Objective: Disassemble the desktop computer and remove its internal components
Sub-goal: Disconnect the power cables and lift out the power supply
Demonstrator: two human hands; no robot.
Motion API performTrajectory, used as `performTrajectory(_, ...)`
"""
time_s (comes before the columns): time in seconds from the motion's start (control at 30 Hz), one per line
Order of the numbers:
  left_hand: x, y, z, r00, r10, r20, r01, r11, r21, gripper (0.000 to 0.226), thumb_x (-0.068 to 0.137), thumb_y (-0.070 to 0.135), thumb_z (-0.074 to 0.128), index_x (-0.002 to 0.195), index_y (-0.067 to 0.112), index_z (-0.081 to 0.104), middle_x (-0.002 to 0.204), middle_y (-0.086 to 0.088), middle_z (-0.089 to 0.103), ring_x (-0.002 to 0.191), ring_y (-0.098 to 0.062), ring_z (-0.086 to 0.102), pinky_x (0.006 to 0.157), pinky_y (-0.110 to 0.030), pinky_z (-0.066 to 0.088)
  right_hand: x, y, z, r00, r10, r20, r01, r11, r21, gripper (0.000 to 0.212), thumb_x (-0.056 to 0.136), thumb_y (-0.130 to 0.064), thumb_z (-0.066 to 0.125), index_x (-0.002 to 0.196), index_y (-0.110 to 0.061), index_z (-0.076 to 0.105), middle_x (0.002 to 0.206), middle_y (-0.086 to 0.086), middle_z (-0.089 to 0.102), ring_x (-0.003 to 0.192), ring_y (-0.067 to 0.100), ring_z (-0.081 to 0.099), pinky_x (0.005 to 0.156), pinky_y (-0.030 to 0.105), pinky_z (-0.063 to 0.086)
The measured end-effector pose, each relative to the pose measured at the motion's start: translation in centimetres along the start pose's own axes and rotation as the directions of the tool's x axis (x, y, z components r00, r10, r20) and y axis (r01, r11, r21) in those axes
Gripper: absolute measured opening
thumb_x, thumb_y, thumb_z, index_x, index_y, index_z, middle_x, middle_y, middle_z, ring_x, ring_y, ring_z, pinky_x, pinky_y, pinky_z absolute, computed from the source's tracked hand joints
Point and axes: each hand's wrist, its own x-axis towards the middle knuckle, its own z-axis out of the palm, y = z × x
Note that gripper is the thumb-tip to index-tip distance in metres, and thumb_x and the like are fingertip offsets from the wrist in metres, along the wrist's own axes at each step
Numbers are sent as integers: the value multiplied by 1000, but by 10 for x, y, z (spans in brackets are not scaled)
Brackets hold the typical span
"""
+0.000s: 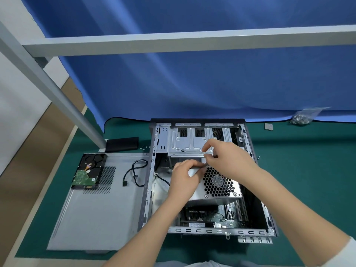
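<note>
both hands (204, 166) grip the power supply (217, 184) inside the case (152, 170).

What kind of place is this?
Likely an electronics repair or teardown workbench: a green mat, an opened computer case, a removed hard drive on its side panel, a screw bag.

Power supply (215, 186) and drive cage (189, 144) crowd the case (148, 189); green mat (308, 170) rightward lies open.
</note>
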Motion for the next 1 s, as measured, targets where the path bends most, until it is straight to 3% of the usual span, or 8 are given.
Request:
performTrajectory(0.07,1,0,0,1000,-26,17,27,999,-44,9,84,28,70,84,37,68,85,20,67,95,-17,58,85,-37,49,1,3,2,999,16,36,-22,985,169,11,86,-29,54,96,-35,55,63,-12,53,52,0,47,48,23,32)
performTrajectory(0.17,4,1,-2,999,-49,15,50,996,-70,5,83,26,71,86,30,71,87,17,69,93,-12,61,77,-25,52,4,7,9,994,79,80,-106,896,431,7,87,-26,56,90,-29,62,64,-11,53,43,-3,45,46,16,33)
performTrajectory(0.33,6,2,-5,996,-77,42,80,995,-64,6,83,27,70,89,29,71,91,14,68,77,-14,65,61,-30,57,-1,13,18,989,81,126,-137,825,548,28,96,-38,47,82,-25,67,60,-19,61,45,-10,48,52,19,32)
performTrajectory(0.4,7,3,-6,997,-63,46,66,996,-55,7,83,28,71,85,34,69,91,15,68,80,-12,65,65,-27,57,-2,15,19,992,78,104,-125,788,603,29,97,-38,46,81,-26,67,53,-29,57,49,-13,50,57,21,34)
performTrajectory(0.5,9,1,-7,999,-6,51,5,1000,13,14,82,29,70,78,41,65,89,21,66,91,-5,60,78,-32,53,0,19,21,995,81,65,-103,720,686,30,97,-36,45,82,-23,67,46,-22,51,45,-5,45,61,25,37)
performTrajectory(0.67,12,4,-12,999,36,19,-35,996,-79,18,85,22,68,77,37,63,82,22,66,78,3,61,68,-10,47,6,21,20,999,47,-11,-17,569,822,27,98,-35,46,85,-26,68,52,-9,44,49,6,40,53,17,36)
performTrajectory(0.87,21,-3,-39,994,19,-112,-39,983,-180,12,86,20,68,82,31,65,82,13,70,80,-4,66,75,-17,52,27,11,20,973,-215,86,110,757,644,19,96,-48,39,103,-42,56,76,-8,68,57,8,56,56,22,47)
performTrajectory(1.0,28,-23,-70,985,10,-172,-29,994,-107,13,84,20,69,80,32,68,79,15,69,75,-3,63,67,-10,48,64,5,37,956,-196,218,126,946,298,15,97,-17,45,100,-30,52,83,-11,61,64,3,53,52,18,36)
